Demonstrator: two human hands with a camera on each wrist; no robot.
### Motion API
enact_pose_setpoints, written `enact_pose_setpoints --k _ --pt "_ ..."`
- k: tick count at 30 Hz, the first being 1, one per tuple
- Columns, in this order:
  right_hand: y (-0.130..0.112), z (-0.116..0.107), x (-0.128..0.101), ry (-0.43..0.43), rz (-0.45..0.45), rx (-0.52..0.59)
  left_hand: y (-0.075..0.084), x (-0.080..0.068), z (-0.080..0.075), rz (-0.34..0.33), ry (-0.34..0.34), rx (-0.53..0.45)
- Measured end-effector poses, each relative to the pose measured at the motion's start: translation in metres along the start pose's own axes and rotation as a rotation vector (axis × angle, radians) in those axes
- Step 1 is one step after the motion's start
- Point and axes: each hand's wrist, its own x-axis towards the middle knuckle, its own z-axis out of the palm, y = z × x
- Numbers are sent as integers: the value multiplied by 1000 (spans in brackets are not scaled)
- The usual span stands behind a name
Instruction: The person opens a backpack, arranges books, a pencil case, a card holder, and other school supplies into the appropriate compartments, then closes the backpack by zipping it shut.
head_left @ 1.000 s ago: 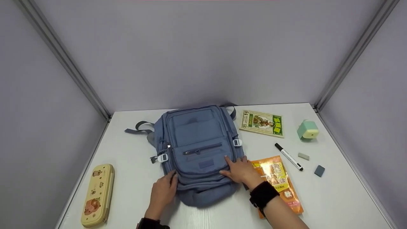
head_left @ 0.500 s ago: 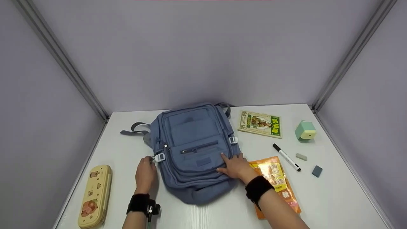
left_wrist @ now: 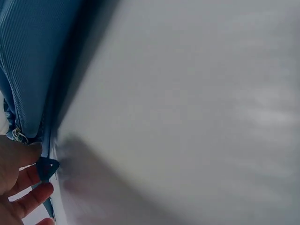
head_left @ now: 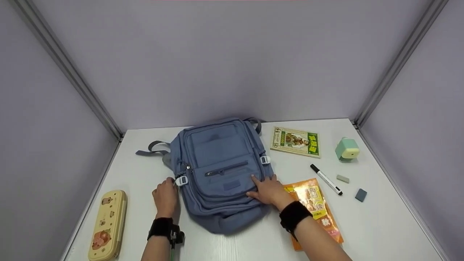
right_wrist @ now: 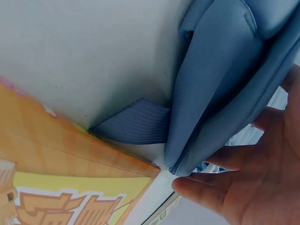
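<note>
1. Where print shows, on the green book [head_left: 296,141] and orange book [head_left: 314,208], the characters are too small to read.
2. Far left: yellow pencil case [head_left: 106,225] with cartoon figures.
3. Left hand [head_left: 165,197] pinches the zipper pull [left_wrist: 46,168] at the blue backpack [head_left: 217,170] side; backpack lies mid-table [head_left: 380,224].
4. Right hand [head_left: 267,189] lies flat with fingers relaxed on the backpack front, wrist over the orange book.
5. Right side: marker [head_left: 326,179], green sharpener [head_left: 347,149], two erasers [head_left: 352,186].
6. Versus 0.5 s ago: hands essentially unmoved.
</note>
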Motion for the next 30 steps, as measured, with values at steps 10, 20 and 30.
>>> enact_pose_setpoints --k 10,20,30 --pt "-26 7 -16 92 -343 54 3 -9 -3 60 -36 -71" --pt "-36 18 -7 77 -378 -1 11 -19 -10 35 -91 -42" --pt "-44 17 -1 119 -333 -93 32 -33 -34 66 -236 65"
